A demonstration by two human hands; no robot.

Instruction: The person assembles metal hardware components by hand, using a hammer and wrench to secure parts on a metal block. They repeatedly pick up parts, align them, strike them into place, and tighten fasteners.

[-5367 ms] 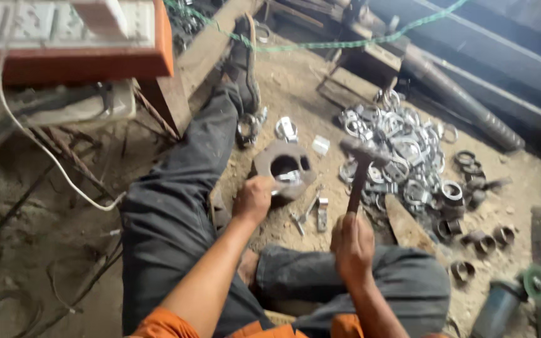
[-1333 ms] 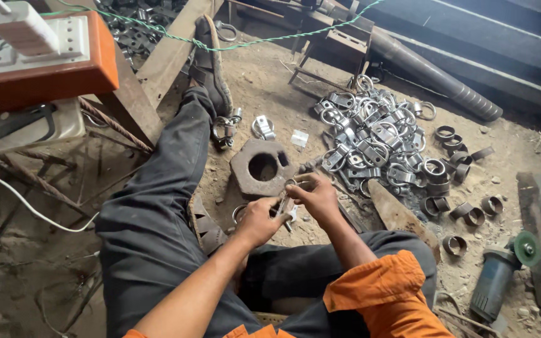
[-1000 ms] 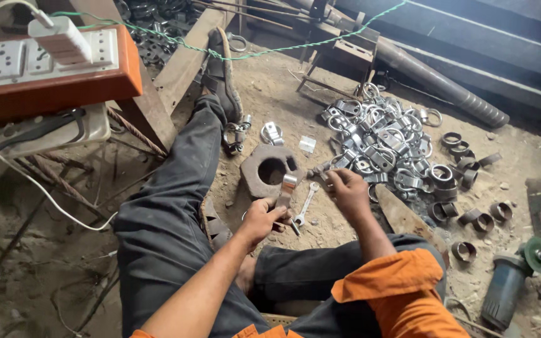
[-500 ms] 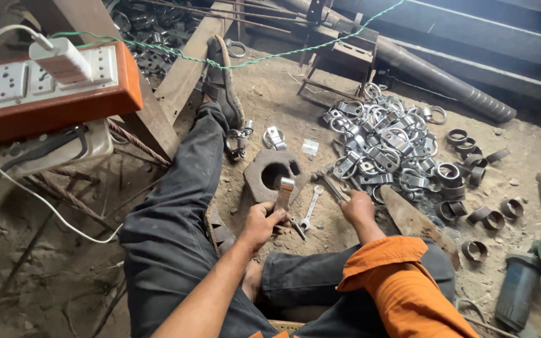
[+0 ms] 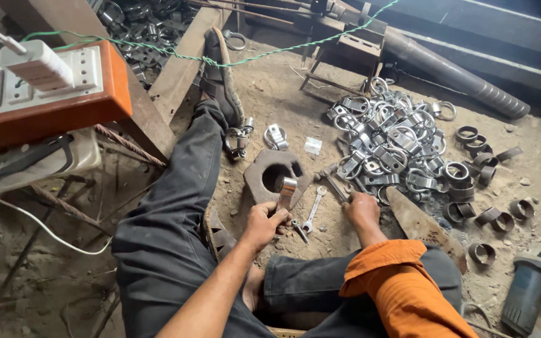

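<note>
A bent metal strip (image 5: 286,191) is pinched upright in the left hand (image 5: 263,222), its top over the hole of a thick steel block (image 5: 270,178) lying on the dirt floor (image 5: 270,94). A small wrench (image 5: 313,209) is seen just beside that hand. The right hand (image 5: 361,209) is closed on a hammer handle (image 5: 338,188), near a pile of metal clamps (image 5: 389,141).
</note>
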